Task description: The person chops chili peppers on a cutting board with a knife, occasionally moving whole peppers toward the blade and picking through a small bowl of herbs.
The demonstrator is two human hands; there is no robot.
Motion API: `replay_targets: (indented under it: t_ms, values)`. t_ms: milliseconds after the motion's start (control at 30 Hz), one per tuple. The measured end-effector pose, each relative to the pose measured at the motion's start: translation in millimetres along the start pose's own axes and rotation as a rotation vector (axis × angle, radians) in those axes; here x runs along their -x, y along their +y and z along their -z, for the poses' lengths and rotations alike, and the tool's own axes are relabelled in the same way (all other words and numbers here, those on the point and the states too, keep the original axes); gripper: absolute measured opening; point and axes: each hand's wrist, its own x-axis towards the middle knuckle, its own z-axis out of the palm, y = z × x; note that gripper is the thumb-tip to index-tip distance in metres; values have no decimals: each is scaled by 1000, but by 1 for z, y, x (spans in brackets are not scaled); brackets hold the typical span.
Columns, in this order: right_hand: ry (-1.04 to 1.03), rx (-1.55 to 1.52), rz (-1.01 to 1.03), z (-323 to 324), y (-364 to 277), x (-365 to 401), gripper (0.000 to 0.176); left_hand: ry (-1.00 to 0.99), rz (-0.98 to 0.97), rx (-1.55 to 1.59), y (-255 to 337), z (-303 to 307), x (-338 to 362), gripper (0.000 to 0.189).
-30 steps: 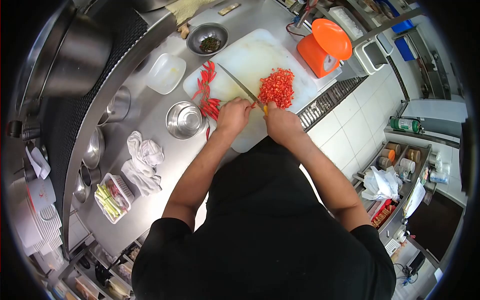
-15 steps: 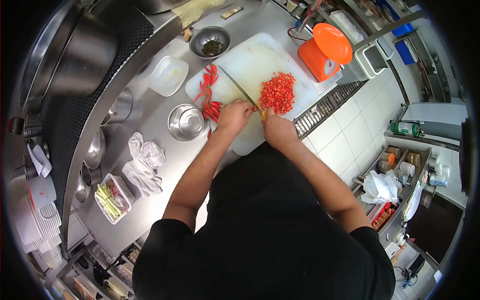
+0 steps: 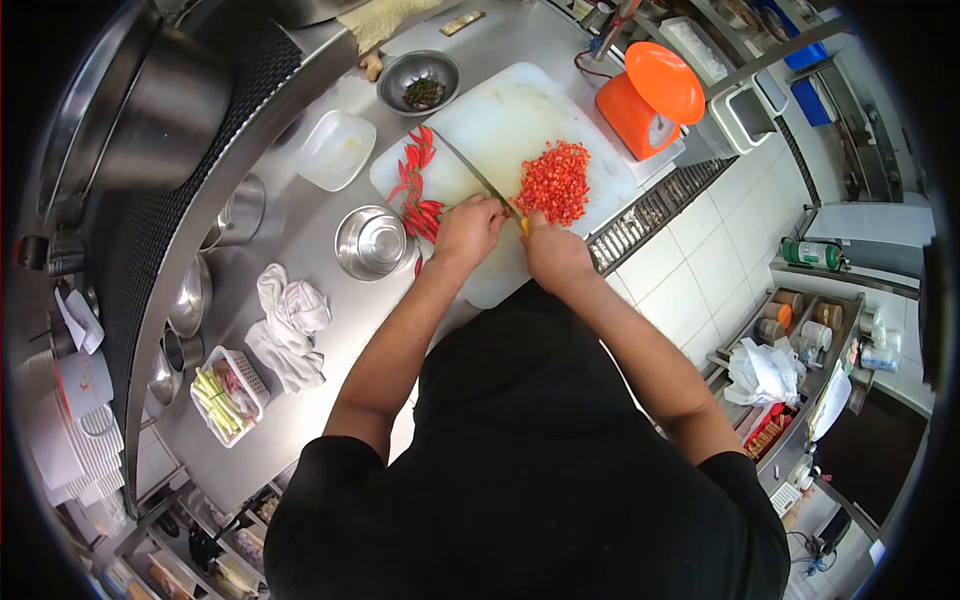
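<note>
Quick count: one white plastic cutting board [image 3: 505, 105], one yellow-handled steel knife [image 3: 468, 168], one heap of chopped red chilli [image 3: 553, 181], one orange kitchen scale [image 3: 648, 95], two round steel bowls [image 3: 371, 243], one clear plastic tub [image 3: 337, 150], one crumpled white cloth [image 3: 288, 325].

Steel counter [image 3: 300, 210] down the left; black mesh shelf [image 3: 130, 260] above it; white tiled floor [image 3: 690, 260] to the right; drain grate [image 3: 650, 205] along the counter's edge; cart [image 3: 830, 285] of jars and a bag lower right; white unit [image 3: 870, 225] behind; bright, even light.
</note>
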Motion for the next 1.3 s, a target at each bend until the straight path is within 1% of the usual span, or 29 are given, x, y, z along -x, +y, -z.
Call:
replay_targets:
  t_ms: [100,233,333,433,533,667,833,967,1033,1133,1300]
  values:
    - [-11,2,7,11,1,3,32,4,-26,5,0,-1,-4,10]
    - [-10,20,24,16,-6,12,32,-10,5,23,3,2,-1,11]
    - [-22,-15,-24,-2,-4,1,33,-12,1,23,3,0,0,12]
    - [-13,-37,9,1,-2,0,33,-28,10,-8,0,1,1,12]
    - [21,47,37,-3,1,-3,27,-43,-2,-5,-3,-2,-3,13]
    - [0,32,27,5,-4,3,27,-72,10,-39,-4,-2,-2,17]
    - [-28,72,32,13,-6,17,29,-55,14,-51,-1,-1,-3,13]
    - [-52,50,-10,3,-5,17,30,-2,-21,-25,-2,-2,-2,9]
    - [-37,27,-15,-4,-2,7,30,-20,-6,-26,-1,-1,-3,9]
    - [-16,18,34,-6,2,3,29,-18,0,-42,-3,-4,-1,10]
    - [-48,43,19,16,-5,11,28,-20,64,-130,4,-4,-1,15]
